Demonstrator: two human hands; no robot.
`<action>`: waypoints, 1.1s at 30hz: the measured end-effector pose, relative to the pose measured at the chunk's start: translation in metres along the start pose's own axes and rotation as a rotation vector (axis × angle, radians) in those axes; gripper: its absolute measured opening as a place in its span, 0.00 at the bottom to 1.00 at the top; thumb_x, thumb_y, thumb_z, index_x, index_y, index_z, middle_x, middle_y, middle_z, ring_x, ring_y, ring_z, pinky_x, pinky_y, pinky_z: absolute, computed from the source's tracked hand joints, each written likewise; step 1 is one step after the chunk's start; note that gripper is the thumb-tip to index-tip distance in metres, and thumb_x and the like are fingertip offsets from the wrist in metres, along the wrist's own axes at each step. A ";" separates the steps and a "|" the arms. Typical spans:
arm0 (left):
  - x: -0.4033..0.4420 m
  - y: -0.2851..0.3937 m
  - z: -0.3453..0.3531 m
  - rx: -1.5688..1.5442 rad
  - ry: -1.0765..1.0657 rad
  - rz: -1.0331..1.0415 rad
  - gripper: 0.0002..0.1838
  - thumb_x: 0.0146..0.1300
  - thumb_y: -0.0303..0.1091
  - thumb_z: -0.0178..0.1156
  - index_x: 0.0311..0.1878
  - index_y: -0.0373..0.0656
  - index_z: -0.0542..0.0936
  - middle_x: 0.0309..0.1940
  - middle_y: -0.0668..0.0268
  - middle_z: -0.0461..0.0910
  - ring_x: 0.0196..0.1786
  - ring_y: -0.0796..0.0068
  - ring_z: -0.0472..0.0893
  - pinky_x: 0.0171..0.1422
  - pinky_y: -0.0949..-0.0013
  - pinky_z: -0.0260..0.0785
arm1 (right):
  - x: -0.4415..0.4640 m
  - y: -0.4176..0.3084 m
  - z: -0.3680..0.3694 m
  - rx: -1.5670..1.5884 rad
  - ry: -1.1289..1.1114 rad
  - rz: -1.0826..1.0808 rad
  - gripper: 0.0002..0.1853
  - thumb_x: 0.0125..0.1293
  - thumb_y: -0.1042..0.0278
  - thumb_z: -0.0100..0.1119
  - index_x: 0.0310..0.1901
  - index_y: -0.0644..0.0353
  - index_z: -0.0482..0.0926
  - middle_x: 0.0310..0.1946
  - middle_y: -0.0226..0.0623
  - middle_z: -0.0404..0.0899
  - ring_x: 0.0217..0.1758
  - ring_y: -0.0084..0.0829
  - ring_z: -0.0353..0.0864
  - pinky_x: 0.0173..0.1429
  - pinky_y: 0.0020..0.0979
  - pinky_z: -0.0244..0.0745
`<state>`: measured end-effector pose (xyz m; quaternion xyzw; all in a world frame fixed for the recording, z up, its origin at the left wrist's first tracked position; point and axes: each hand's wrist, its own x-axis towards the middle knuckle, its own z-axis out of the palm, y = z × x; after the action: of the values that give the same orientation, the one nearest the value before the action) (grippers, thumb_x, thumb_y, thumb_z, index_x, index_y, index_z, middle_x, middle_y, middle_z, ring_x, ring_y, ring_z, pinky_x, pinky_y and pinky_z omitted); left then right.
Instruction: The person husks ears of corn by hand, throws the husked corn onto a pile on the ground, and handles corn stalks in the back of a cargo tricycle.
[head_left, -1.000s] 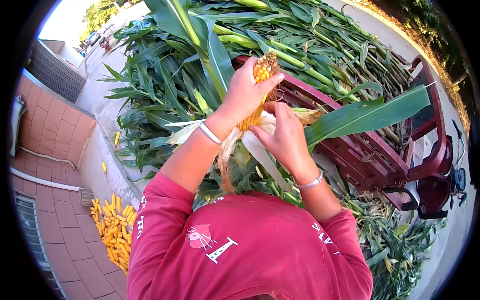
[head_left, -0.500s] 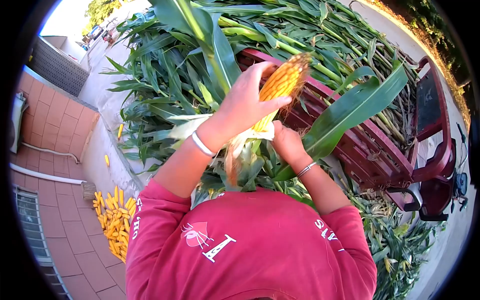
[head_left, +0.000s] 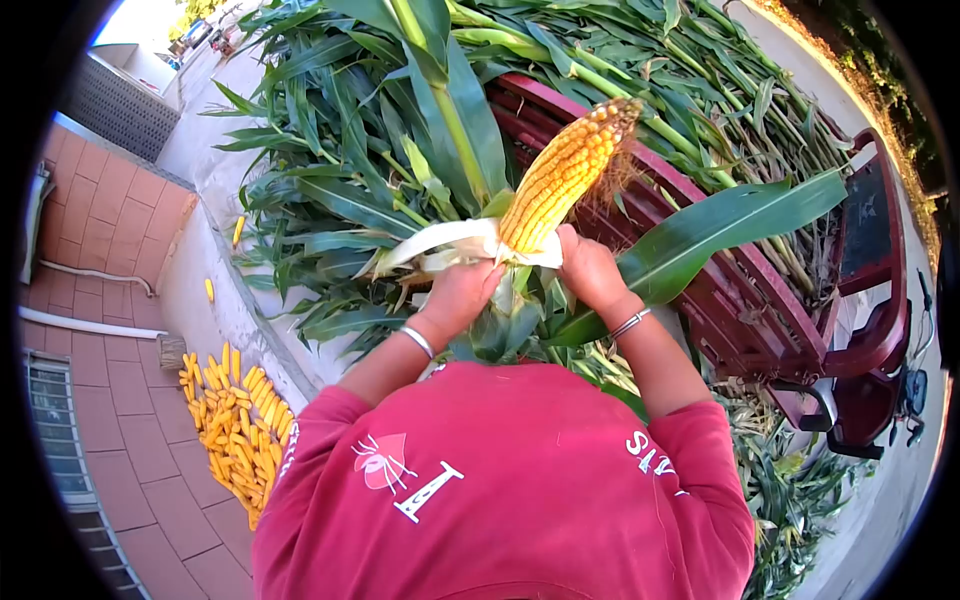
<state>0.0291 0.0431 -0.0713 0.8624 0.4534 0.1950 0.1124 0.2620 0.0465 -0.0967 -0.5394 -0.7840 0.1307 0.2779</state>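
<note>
An ear of corn (head_left: pixel 562 178) stands tilted to the upper right in front of me, its yellow kernels bare and brown silk hanging at the tip. Pale husk (head_left: pixel 455 240) is peeled down around its base, one strip stretching to the left. My left hand (head_left: pixel 462 298) is closed on the husk just below the base, on the left side. On the right side, my right hand (head_left: pixel 588 265) grips the husk close against the bottom of the ear. A green stalk with broad leaves (head_left: pixel 445 110) rises behind my left hand.
A dark red cart (head_left: pixel 720 270) loaded with corn stalks (head_left: pixel 690 90) stands to the right. Husked ears (head_left: pixel 235 425) lie heaped on the ground at left, beside a tiled wall (head_left: pixel 130 400). Leafy stalks (head_left: pixel 330 190) are piled ahead.
My left hand has let go of the kernels and moved down to the husk at the base. More of the ear shows now. My right hand stays beside the base.
</note>
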 end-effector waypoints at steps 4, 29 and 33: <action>0.003 -0.003 0.001 0.013 -0.003 -0.013 0.14 0.69 0.43 0.51 0.34 0.42 0.76 0.18 0.52 0.76 0.23 0.49 0.78 0.29 0.51 0.70 | 0.009 0.004 0.001 0.087 -0.062 0.037 0.21 0.59 0.70 0.56 0.53 0.60 0.62 0.27 0.52 0.79 0.32 0.54 0.80 0.36 0.50 0.74; 0.138 0.086 -0.081 -0.662 0.249 0.115 0.22 0.49 0.38 0.74 0.42 0.39 0.74 0.33 0.63 0.81 0.34 0.74 0.80 0.41 0.70 0.73 | 0.003 -0.030 0.009 0.115 -0.016 0.197 0.35 0.56 0.68 0.60 0.66 0.58 0.60 0.48 0.53 0.77 0.49 0.51 0.78 0.49 0.48 0.74; 0.135 0.086 -0.094 -0.762 0.232 0.057 0.19 0.51 0.34 0.72 0.40 0.37 0.73 0.29 0.66 0.80 0.31 0.82 0.76 0.38 0.73 0.71 | 0.021 -0.060 -0.056 -0.085 -0.053 0.042 0.53 0.40 0.46 0.77 0.65 0.63 0.62 0.64 0.50 0.61 0.67 0.49 0.62 0.69 0.44 0.60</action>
<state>0.1202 0.1076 0.0768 0.7433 0.3344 0.4486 0.3668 0.2424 0.0379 -0.0148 -0.5635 -0.7845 0.1174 0.2309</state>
